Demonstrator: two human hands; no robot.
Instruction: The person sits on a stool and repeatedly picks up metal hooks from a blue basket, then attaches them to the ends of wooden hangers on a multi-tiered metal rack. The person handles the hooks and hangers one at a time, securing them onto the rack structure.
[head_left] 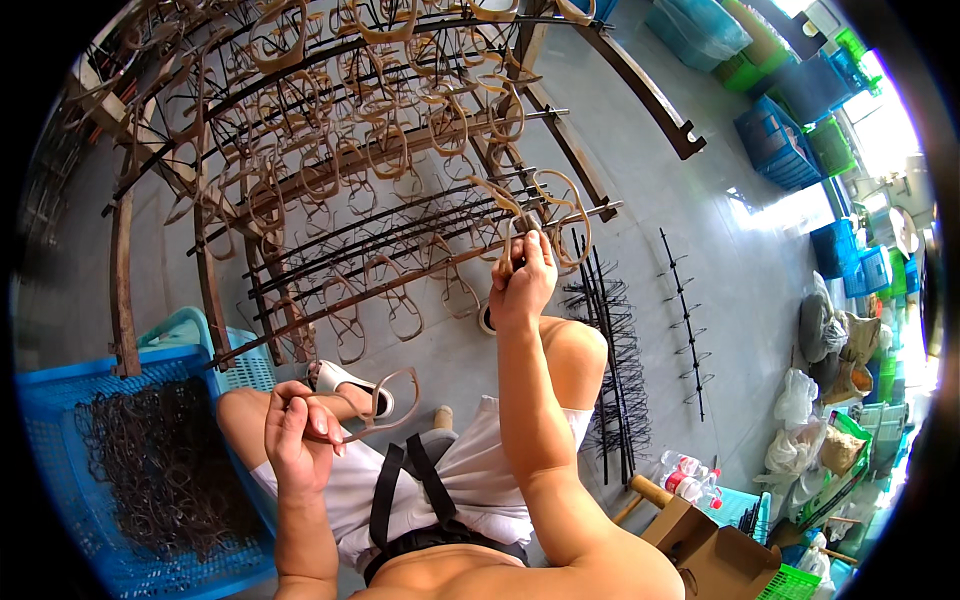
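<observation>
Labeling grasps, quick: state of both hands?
Left hand: closed, holding a brown frame.
Right hand: closed on a frame at the rack.

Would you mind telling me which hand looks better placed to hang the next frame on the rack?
Probably the right hand: it is already up at the rack, touching a frame there. The left hand holds another eyeglass frame low by the knee.
</observation>
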